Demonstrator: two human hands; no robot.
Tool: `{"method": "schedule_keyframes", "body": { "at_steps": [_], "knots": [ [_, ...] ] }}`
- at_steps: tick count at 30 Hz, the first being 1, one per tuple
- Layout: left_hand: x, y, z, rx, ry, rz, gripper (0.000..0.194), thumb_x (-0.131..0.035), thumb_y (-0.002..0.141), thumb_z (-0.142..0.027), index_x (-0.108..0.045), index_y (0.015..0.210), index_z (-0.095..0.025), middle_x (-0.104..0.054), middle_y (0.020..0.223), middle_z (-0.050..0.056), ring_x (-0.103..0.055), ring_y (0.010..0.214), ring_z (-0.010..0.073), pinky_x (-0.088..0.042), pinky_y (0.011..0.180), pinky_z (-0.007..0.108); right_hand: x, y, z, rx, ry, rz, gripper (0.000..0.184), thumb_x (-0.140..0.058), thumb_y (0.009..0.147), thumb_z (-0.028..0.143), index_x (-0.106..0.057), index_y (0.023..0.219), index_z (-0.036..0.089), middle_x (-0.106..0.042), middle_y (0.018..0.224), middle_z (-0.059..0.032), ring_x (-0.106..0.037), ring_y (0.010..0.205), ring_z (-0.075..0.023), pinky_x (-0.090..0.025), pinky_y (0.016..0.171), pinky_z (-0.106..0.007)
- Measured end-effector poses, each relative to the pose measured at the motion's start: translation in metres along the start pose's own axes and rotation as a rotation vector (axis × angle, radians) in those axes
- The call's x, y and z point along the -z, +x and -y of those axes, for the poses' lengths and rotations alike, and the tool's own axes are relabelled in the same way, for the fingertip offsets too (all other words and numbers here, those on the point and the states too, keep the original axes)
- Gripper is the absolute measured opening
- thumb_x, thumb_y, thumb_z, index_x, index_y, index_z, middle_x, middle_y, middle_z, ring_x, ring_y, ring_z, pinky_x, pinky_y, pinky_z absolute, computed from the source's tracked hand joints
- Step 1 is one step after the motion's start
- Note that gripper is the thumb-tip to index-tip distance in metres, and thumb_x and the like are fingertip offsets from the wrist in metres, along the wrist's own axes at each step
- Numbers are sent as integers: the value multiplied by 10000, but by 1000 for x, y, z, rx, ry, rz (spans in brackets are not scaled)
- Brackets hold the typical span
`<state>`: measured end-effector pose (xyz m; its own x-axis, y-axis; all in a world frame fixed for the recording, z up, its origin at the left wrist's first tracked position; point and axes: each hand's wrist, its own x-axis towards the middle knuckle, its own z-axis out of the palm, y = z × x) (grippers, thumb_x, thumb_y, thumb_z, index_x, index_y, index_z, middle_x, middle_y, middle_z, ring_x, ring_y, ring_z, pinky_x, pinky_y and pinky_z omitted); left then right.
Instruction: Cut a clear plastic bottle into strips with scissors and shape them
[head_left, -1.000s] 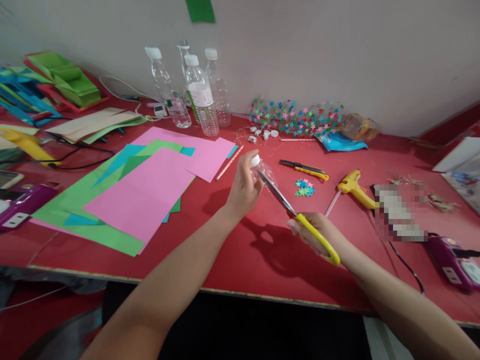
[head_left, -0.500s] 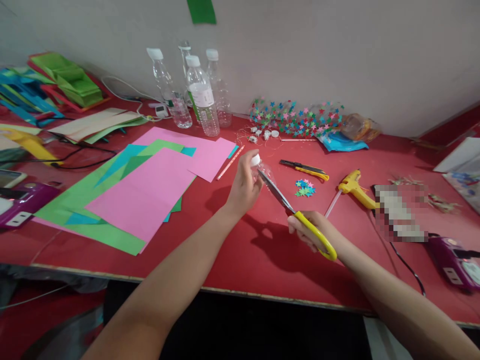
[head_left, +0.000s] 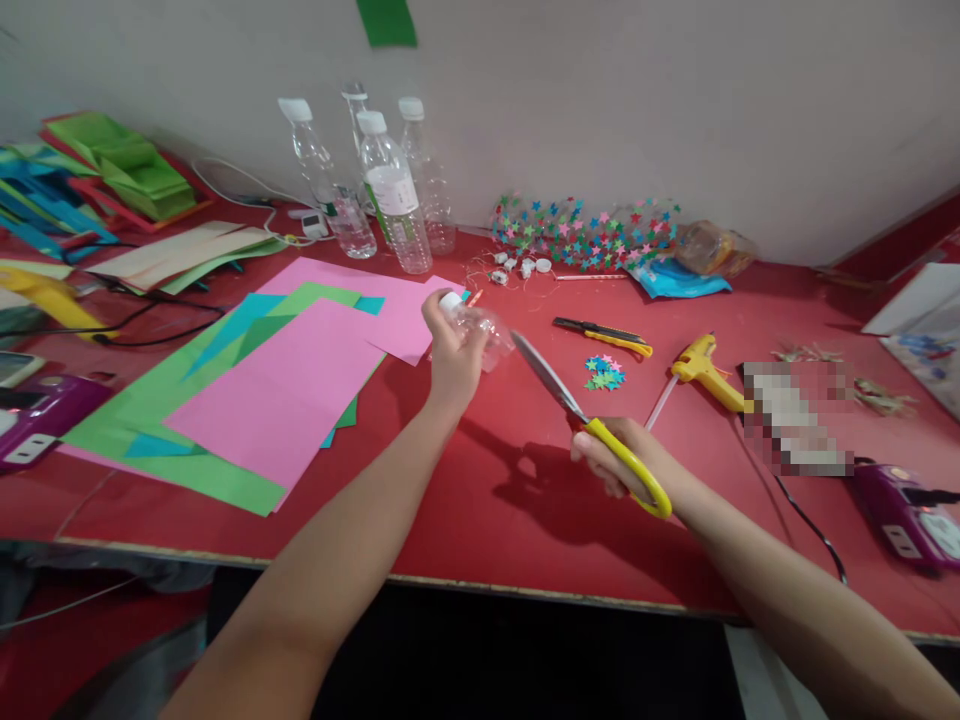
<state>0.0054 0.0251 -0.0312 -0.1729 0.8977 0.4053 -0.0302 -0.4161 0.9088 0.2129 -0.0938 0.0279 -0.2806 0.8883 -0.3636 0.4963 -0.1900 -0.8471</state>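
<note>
My left hand (head_left: 454,358) is wrapped round a short clear plastic bottle top (head_left: 489,338) with a white cap, tilted with its open end toward the right. My right hand (head_left: 619,455) grips yellow-handled scissors (head_left: 553,378). Their blades look closed and point up and left, their tips apart from the bottle top. On the table beyond the scissors lie a small heap of star stickers (head_left: 604,373) and a yellow utility knife (head_left: 604,336).
Coloured paper sheets (head_left: 277,385) cover the left of the red table (head_left: 450,530). Several plastic bottles (head_left: 394,200) stand by the wall, near a star-covered clear bottle (head_left: 585,235). A yellow glue gun (head_left: 703,370) and a purple power strip (head_left: 907,515) lie to the right.
My left hand has moved left with the bottle top, away from the scissor blades, and the bottle top has turned more sideways. My right hand with the scissors stays nearly in place.
</note>
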Motion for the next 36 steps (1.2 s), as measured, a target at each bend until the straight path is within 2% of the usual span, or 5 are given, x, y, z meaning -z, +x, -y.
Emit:
{"method": "schedule_keyframes", "body": {
  "at_steps": [2,8,14,29,36],
  "knots": [
    [-4,-1,-4,103,-124,17,571,-662,806,-328,-273,1223,-310,-516,1103,49,-607,968,181,-577,809,410,-1,2,-2,30,45,-100,507,-576,751,700,-489,688,205,-400,459,85,-434,372,-90,-355,408,-230],
    [-24,-29,-30,413,-466,359,671,-721,679,-173,-304,1195,-278,-556,1084,36,-630,1045,206,-567,873,427,0,15,-12,48,144,-326,461,-691,682,619,-449,698,228,-435,482,85,-423,380,-97,-344,404,-240],
    [-23,-39,-39,567,-590,589,692,-700,673,-146,-314,1225,-307,-583,1111,28,-642,1046,202,-545,902,427,3,20,-18,95,10,-465,465,-662,711,620,-413,656,231,-397,461,78,-395,431,-102,-299,440,-236],
    [-24,-35,-41,655,-565,558,518,-632,765,-198,-376,1207,-281,-622,1025,38,-660,1031,249,-543,907,522,1,17,-19,139,-130,-461,449,-601,770,616,-402,660,229,-383,498,64,-363,477,-105,-255,473,-236],
    [-24,-35,-41,639,-588,554,660,-587,721,-164,-338,1315,-304,-616,994,31,-656,1018,251,-539,891,505,0,16,-18,148,-168,-467,461,-594,771,622,-388,644,229,-377,482,64,-354,479,-103,-244,472,-232]
  ]
}}
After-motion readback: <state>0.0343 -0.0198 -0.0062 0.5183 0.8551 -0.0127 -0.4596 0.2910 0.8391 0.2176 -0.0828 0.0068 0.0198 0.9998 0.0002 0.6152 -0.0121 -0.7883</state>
